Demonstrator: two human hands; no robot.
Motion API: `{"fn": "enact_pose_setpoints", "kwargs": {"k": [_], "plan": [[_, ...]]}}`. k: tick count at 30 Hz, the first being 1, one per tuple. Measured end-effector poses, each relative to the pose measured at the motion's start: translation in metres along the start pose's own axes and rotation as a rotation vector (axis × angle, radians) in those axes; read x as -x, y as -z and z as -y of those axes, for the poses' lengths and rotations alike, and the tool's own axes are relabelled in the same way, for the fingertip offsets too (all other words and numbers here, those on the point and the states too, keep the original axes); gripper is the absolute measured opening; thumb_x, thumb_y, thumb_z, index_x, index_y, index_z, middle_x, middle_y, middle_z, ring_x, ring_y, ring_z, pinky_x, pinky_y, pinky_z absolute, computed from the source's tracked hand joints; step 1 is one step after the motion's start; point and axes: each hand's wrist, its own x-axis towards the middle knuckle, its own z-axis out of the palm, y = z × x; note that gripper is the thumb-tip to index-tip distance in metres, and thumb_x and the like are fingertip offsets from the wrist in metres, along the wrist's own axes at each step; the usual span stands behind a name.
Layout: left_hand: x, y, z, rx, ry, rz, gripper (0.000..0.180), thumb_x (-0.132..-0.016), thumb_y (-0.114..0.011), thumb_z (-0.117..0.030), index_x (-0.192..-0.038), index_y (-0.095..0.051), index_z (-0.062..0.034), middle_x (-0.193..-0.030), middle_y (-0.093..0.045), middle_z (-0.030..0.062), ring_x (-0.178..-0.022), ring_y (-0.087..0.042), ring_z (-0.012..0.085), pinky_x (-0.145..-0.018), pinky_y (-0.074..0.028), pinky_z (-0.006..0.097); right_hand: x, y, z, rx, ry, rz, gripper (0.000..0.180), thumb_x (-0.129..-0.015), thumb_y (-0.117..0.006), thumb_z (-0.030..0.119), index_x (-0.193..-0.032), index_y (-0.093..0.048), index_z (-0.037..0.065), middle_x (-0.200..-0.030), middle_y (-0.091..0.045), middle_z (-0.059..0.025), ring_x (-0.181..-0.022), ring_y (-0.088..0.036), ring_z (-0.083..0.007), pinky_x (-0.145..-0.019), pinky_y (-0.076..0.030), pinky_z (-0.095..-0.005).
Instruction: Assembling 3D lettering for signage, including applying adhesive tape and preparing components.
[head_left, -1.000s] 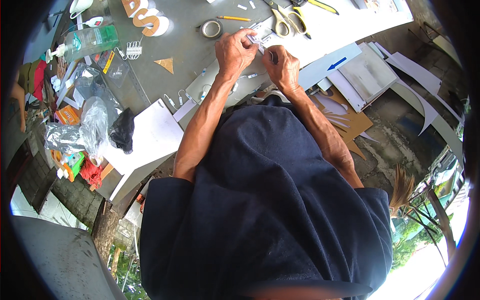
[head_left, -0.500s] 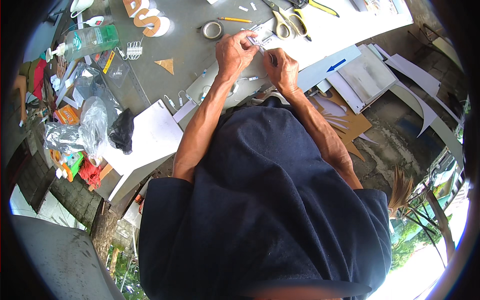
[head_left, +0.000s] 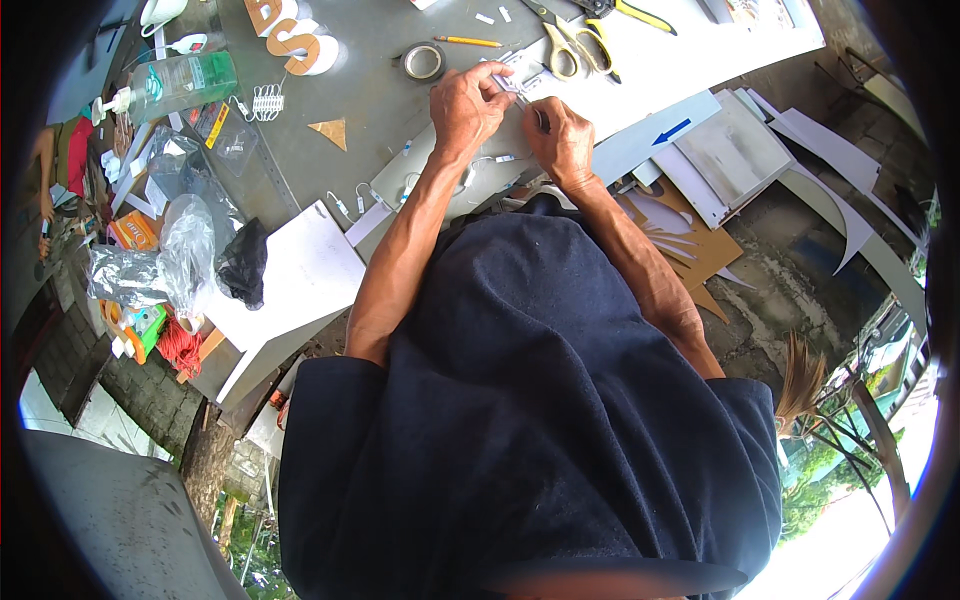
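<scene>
We see a small white piece [head_left: 511,82] up at the fingertips, beyond both hands on the far side of the bench [head_left: 370,110], by the left edge of a white sheet [head_left: 690,62]. From the left hand [head_left: 468,110] it lies just ahead and to the right; from the right hand [head_left: 560,140], ahead and to the left. The left is nearer: its thumb and forefinger look pinched on the piece. The right sits just beside it, fingers curled in, near the piece's lower right end; whether it grips anything we cannot tell. The hands are apart, with a narrow gap between them. The long axis seems to slant from upper left to lower right, toward the right hand, though the piece is too small for us to be sure.

Just ahead and to the right we have scissors [head_left: 573,38]; ahead of the left hand lie a pencil [head_left: 468,41] and, further left, a tape roll [head_left: 407,62].
</scene>
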Motion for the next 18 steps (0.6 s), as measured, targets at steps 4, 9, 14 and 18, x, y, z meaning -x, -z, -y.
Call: {"fn": "enact_pose_setpoints", "kwargs": {"k": [4,9,14,18], "plan": [[0.0000,-0.0003,-0.0008,-0.001,-0.016,-0.009,0.028,-0.073,-0.085,-0.017,-0.100,-0.077,-0.0190,-0.068,-0.071,-0.0024,-0.072,-0.062,0.0229,-0.076,-0.049,0.039,0.0003,-0.0011,-0.0008,0.018,0.000,-0.001,0.013,-0.081,-0.074,0.011,-0.087,-0.063,0.008,-0.077,-0.069,-0.0123,-0.066,-0.069,-0.0319,-0.059,-0.053,-0.0425],[-0.0014,0.0014,0.0025,-0.004,0.038,0.075,0.034,-0.075,-0.086,-0.016,-0.108,-0.077,-0.0199,-0.072,-0.071,-0.0025,-0.076,-0.062,0.0201,-0.075,-0.051,0.038,0.0003,-0.0012,-0.0018,0.017,-0.005,0.008,0.013,-0.080,-0.074,0.010,-0.087,-0.064,0.008,-0.077,-0.069,-0.0123,-0.066,-0.069,-0.0317,-0.059,-0.053,-0.0425],[-0.0005,0.0002,0.0024,0.011,-0.009,0.025,0.029,-0.074,-0.084,-0.015,-0.101,-0.077,-0.0189,-0.068,-0.070,-0.0028,-0.072,-0.062,0.0224,-0.076,-0.049,0.039,0.0005,-0.0021,-0.0012,0.028,0.000,-0.002,0.013,-0.081,-0.075,0.011,-0.087,-0.064,0.008,-0.077,-0.070,-0.0124,-0.066,-0.069,-0.0313,-0.059,-0.053,-0.0421],[-0.0015,-0.0004,0.0021,-0.023,-0.017,0.011,0.029,-0.073,-0.084,-0.015,-0.102,-0.077,-0.0193,-0.069,-0.070,-0.0028,-0.072,-0.062,0.0226,-0.076,-0.049,0.039,0.0000,-0.0015,0.0003,0.032,-0.012,-0.002,0.013,-0.081,-0.075,0.011,-0.087,-0.064,0.007,-0.077,-0.070,-0.0122,-0.067,-0.070,-0.0305,-0.060,-0.053,-0.0410]]}}
